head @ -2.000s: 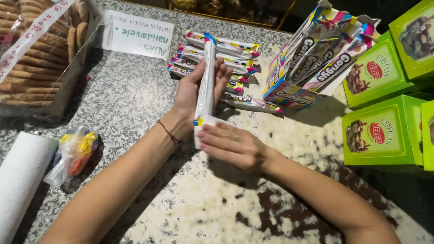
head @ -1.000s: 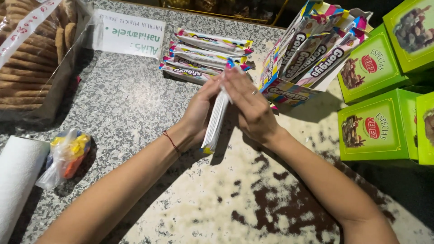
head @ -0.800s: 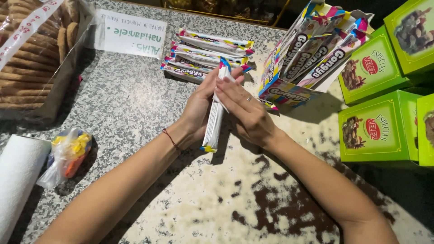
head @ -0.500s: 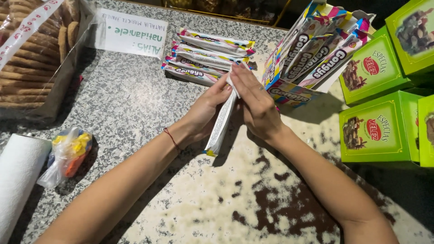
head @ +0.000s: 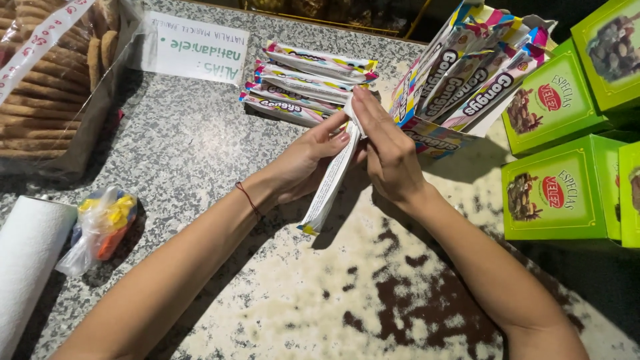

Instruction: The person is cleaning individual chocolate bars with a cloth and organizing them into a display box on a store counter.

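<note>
The left hand and the right hand press a small bundle of long flat snack packets between them. The fingers of both hands are almost straight, flat against the two sides of the bundle, so it is clamped between the palms and not wrapped by curled fingers. Two seconds ago the bundle stood nearly upright and nearer to the person; now it leans, its lower end touching the speckled counter and its upper end close to the stack of the same packets lying behind. The hands have moved away from the body, toward the open display box, which stands just beside the right hand and is already partly filled with packets. To me this means the packets are now squared together and are carried toward the box or the stack; which of them I cannot tell. Green boxes stand at the right, a white paper roll and a small plastic bag at the left
</note>
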